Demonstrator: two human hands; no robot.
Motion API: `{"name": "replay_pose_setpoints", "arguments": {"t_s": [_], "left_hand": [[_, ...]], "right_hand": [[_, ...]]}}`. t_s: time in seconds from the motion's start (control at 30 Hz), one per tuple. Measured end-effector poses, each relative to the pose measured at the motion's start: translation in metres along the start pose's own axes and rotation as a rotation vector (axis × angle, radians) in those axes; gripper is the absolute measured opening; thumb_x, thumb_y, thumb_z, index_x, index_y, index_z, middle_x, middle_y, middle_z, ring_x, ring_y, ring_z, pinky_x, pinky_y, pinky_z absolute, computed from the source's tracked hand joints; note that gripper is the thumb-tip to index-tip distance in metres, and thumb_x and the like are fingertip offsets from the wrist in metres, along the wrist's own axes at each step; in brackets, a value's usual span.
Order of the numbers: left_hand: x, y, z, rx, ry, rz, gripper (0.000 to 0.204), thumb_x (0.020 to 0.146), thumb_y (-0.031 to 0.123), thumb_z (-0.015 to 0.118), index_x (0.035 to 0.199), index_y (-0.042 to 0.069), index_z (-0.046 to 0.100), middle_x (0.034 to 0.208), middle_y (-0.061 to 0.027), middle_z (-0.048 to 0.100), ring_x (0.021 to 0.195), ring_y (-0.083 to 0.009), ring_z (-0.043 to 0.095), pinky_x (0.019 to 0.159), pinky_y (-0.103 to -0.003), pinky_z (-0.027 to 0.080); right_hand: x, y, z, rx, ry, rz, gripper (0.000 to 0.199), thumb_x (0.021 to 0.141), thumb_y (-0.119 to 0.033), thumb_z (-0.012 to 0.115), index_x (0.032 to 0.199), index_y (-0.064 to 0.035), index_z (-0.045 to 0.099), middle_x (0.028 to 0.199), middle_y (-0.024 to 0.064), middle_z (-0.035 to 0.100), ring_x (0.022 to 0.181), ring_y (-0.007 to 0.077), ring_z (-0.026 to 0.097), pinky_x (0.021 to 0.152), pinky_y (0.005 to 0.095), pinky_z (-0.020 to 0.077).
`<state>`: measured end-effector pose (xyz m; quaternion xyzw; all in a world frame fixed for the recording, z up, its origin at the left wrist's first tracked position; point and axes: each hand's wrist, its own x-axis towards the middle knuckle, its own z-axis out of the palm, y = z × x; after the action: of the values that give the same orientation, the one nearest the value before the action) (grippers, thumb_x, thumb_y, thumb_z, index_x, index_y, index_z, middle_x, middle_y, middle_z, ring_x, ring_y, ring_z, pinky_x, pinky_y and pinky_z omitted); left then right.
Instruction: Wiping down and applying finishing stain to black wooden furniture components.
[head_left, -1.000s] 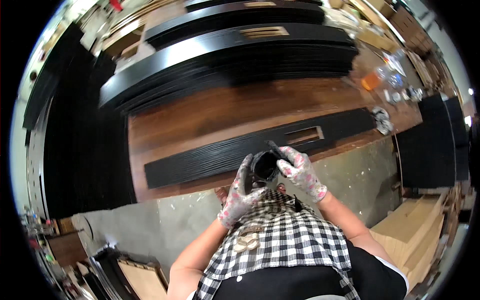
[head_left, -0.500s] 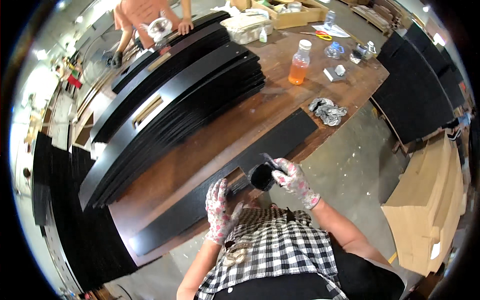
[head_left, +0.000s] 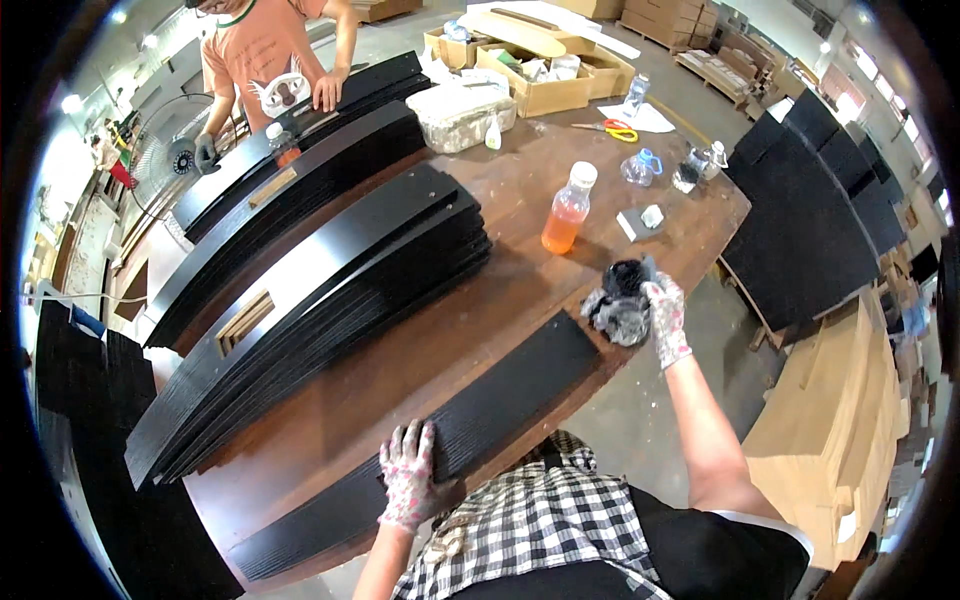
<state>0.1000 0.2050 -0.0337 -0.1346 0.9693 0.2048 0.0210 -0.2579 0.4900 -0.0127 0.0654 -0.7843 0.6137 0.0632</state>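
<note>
A long black board [head_left: 510,400] with one curved end lies along the near edge of the table. My left hand [head_left: 410,475], in a white glove with pink flowers, rests flat on it, fingers stretched out. At the board's far right end, my right hand [head_left: 668,315], gloved alike, grips a small round black cup-like thing [head_left: 628,274] by a dark strip at its side. A crumpled grey rag [head_left: 622,322] sits on the table corner just below that thing; I cannot tell whether they touch. What is inside the black thing cannot be made out.
Stacks of curved black boards [head_left: 330,290] cover the table's left side. A bottle of orange liquid [head_left: 566,215], yellow-handled scissors [head_left: 620,131] and a clear plastic jug [head_left: 641,168] stand beyond. Another person [head_left: 270,60] works across the table. Black panels [head_left: 810,210] lean at the right.
My right hand has moved away and to the right with the black thing, from over the board to the grey rag. My left hand has come down onto the board.
</note>
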Motion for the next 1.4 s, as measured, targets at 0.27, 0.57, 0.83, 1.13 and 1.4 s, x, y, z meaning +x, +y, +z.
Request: {"name": "replay_pose_setpoints", "arguments": {"t_s": [0.27,0.57,0.83,1.13,1.4], "left_hand": [[0.009,0.032,0.000,0.127,0.024,-0.221,0.106,0.050,0.047,0.082,0.139,0.009,0.038,0.137,-0.0146,0.042,0.130,-0.0361,0.035,0.109,-0.056,0.022],[0.017,0.085,-0.007,0.105,0.000,-0.516,0.111,0.049,0.032,0.086,0.143,0.010,0.032,0.144,-0.0137,0.036,0.137,-0.0363,0.026,0.114,-0.053,0.014],[0.018,0.093,-0.009,0.034,0.039,-0.579,0.111,0.046,0.026,0.087,0.142,0.011,0.032,0.145,-0.0140,0.035,0.138,-0.0384,0.025,0.114,-0.054,0.013],[0.025,0.090,-0.007,0.020,0.109,-0.549,0.114,0.041,0.027,0.086,0.141,0.009,0.034,0.142,-0.0171,0.038,0.137,-0.0403,0.026,0.114,-0.055,0.013],[0.011,0.082,0.000,0.063,0.147,-0.488,0.116,0.046,0.046,0.081,0.144,0.007,0.031,0.144,-0.0183,0.036,0.136,-0.0441,0.024,0.113,-0.057,0.012]], "right_hand": [[0.210,0.065,0.034,-0.176,-0.130,0.029,0.013,0.082,-0.010,0.057,0.092,-0.0025,0.061,0.077,0.0056,0.060,0.066,0.0129,0.055,0.056,0.0297,0.0424],[0.317,0.079,0.179,-0.328,-0.324,-0.021,0.027,0.081,-0.024,0.057,0.094,-0.0010,0.063,0.079,0.0159,0.066,0.072,0.0301,0.065,0.067,0.0419,0.0485],[0.365,0.107,0.214,-0.333,-0.378,0.047,0.032,0.079,-0.026,0.056,0.096,-0.0016,0.065,0.087,0.0229,0.067,0.087,0.0390,0.064,0.077,0.0446,0.0485],[0.366,0.074,0.147,-0.421,-0.529,-0.229,0.027,0.083,-0.029,0.059,0.091,-0.0038,0.064,0.080,0.0177,0.065,0.077,0.0322,0.062,0.070,0.0410,0.0469],[0.400,0.031,0.036,-1.027,-0.174,-0.630,0.027,0.091,-0.026,0.050,0.112,-0.0143,0.065,0.116,0.0143,0.059,0.107,0.0333,0.055,0.090,0.0424,0.0438]]}}
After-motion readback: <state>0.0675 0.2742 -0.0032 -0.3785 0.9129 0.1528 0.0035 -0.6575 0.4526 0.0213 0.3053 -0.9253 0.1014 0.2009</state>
